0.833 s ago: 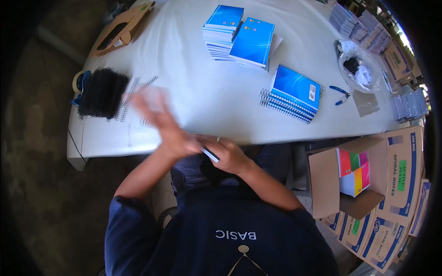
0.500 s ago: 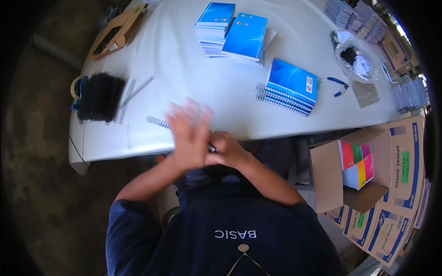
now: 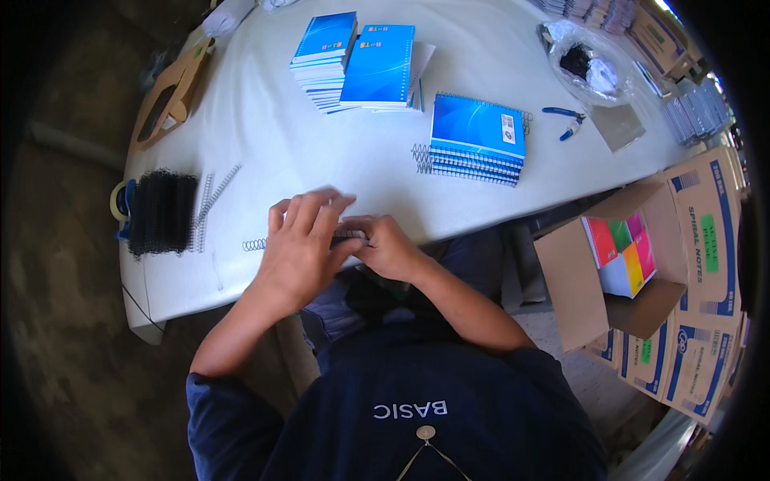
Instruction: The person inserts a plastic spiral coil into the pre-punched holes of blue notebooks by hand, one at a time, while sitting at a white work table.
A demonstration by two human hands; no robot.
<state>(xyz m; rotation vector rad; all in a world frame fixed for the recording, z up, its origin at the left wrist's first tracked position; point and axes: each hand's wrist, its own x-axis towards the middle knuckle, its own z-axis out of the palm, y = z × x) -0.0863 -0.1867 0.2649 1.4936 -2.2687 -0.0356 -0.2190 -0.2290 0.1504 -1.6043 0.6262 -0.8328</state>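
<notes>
Wire coil (image 3: 255,244), thin and springy, is pinched at the white table's (image 3: 265,144) near edge by the left hand (image 3: 301,248) and right hand (image 3: 389,248), both closed narrow; open tabletop lies beyond.

Three stacks of blue spiral notebooks (image 3: 477,140), one blue-handled pliers (image 3: 566,120), one open cardboard box (image 3: 622,264), two hands (image 3: 301,248).

I saw a thin wire spiral coil (image 3: 255,244) lying flat near the desk's front edge, its right part hidden under my hands.
</notes>
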